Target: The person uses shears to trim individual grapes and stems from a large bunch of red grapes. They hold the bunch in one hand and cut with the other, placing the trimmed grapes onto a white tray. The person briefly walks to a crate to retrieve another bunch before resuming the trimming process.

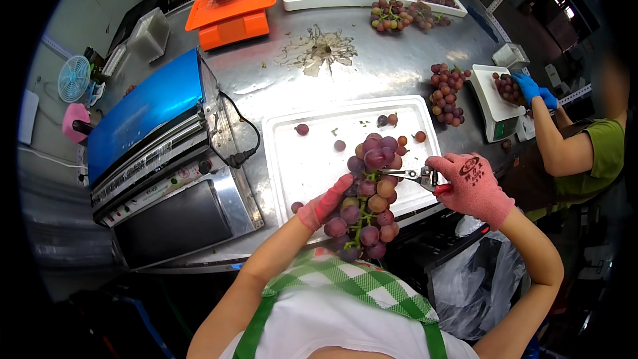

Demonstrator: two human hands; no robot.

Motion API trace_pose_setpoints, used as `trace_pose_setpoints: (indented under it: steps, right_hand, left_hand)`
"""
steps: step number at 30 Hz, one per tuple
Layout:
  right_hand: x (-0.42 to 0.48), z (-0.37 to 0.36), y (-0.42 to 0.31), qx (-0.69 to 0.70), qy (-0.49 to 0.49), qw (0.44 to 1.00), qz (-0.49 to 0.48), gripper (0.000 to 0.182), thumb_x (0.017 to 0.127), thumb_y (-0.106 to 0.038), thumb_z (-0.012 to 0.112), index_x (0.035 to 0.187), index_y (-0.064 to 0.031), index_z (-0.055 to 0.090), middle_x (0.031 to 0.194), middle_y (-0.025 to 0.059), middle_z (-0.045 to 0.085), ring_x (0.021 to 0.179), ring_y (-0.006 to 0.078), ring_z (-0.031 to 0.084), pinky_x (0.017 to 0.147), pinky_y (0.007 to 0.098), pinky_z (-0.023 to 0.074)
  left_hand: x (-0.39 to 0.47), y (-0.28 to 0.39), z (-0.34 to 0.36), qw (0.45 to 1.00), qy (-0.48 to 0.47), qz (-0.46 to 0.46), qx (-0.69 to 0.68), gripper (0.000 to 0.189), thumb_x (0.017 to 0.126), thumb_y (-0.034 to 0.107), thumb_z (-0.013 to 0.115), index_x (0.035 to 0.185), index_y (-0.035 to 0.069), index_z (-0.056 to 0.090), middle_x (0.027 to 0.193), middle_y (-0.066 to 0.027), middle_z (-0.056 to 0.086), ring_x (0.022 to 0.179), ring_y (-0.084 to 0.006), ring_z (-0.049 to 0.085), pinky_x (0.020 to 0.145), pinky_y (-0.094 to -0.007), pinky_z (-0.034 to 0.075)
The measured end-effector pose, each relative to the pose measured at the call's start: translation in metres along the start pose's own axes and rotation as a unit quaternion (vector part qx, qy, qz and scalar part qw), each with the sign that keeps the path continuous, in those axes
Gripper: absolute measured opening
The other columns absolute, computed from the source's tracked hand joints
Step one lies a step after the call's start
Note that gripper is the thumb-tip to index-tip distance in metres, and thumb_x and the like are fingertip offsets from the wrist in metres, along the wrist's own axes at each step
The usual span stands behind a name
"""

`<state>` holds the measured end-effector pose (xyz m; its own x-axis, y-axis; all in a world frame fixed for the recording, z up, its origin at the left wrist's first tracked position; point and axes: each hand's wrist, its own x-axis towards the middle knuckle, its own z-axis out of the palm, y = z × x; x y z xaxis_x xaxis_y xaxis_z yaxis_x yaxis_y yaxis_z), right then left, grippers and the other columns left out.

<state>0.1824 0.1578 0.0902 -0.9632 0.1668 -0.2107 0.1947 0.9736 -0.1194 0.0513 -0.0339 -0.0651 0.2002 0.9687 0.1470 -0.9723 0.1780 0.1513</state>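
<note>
A bunch of red-purple grapes (368,199) hangs over the near part of a white plastic tray (286,159). My left hand (333,198), in a pink glove, holds the bunch from its left side; most of its fingers are hidden behind the berries. In my right hand (466,184), also gloved in pink, are small pruning snips (416,175) with red handles. Their blades reach into the bunch's right side, and the tips lie among the berries near a green stem. Loose grapes (340,145) and stem bits are scattered on the tray floor.
Left stands a film wrapping machine (164,194) with a power cord. An orange scale (234,15) and further grape trays (334,4) occupy the far side. Another bunch (447,93) lies right of my tray. A co-worker's blue-gloved hands (533,90) handle grapes on a white scale (486,104).
</note>
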Motion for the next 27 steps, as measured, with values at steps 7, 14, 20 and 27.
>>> trace_pose_setpoints:
  steps: [7, 14, 20, 27]
  right_hand:
    - [0.0, 0.004, -0.002, 0.001, 0.006, 1.0, 0.006, 0.037, 0.066, -0.012, 0.065, 0.102, -0.0109, 0.056, 0.083, 0.0097, 0.059, 0.076, 0.0323, 0.059, 0.067, 0.0405, 0.0466]
    - [0.001, 0.006, -0.002, -0.01, -0.025, 1.0, 0.017, 0.042, 0.065, -0.013, 0.067, 0.105, -0.0123, 0.054, 0.087, 0.0078, 0.058, 0.083, 0.0298, 0.058, 0.074, 0.0401, 0.0446]
    - [0.002, 0.002, 0.004, -0.028, -0.024, 0.999, -0.01, 0.042, 0.064, -0.013, 0.068, 0.103, -0.0133, 0.053, 0.088, 0.0064, 0.058, 0.086, 0.0278, 0.058, 0.076, 0.0395, 0.0436]
    - [0.005, 0.0, 0.001, -0.059, -0.038, 0.997, 0.007, 0.037, 0.066, -0.013, 0.067, 0.1, -0.0121, 0.054, 0.082, 0.0062, 0.059, 0.08, 0.028, 0.059, 0.074, 0.0385, 0.0443]
  left_hand:
    - [-0.004, -0.007, 0.005, 0.998, 0.035, 0.019, -0.057, 0.064, 0.086, 0.055, 0.048, 0.129, 0.009, 0.038, 0.109, -0.0105, 0.052, 0.098, -0.0323, 0.052, 0.076, -0.0409, 0.047]
    - [-0.004, -0.011, -0.005, 0.996, 0.038, 0.012, -0.074, 0.062, 0.087, 0.054, 0.048, 0.127, 0.008, 0.039, 0.107, -0.0102, 0.053, 0.094, -0.0312, 0.054, 0.076, -0.0401, 0.047]
    - [-0.006, -0.013, -0.009, 0.988, 0.105, 0.005, -0.11, 0.059, 0.089, 0.053, 0.045, 0.125, 0.007, 0.041, 0.108, -0.0098, 0.053, 0.097, -0.028, 0.055, 0.083, -0.041, 0.046]
    - [-0.005, -0.023, -0.037, 0.991, -0.031, 0.013, -0.128, 0.056, 0.088, 0.053, 0.047, 0.127, 0.012, 0.043, 0.124, -0.0082, 0.048, 0.111, -0.0228, 0.049, 0.095, -0.0419, 0.04]
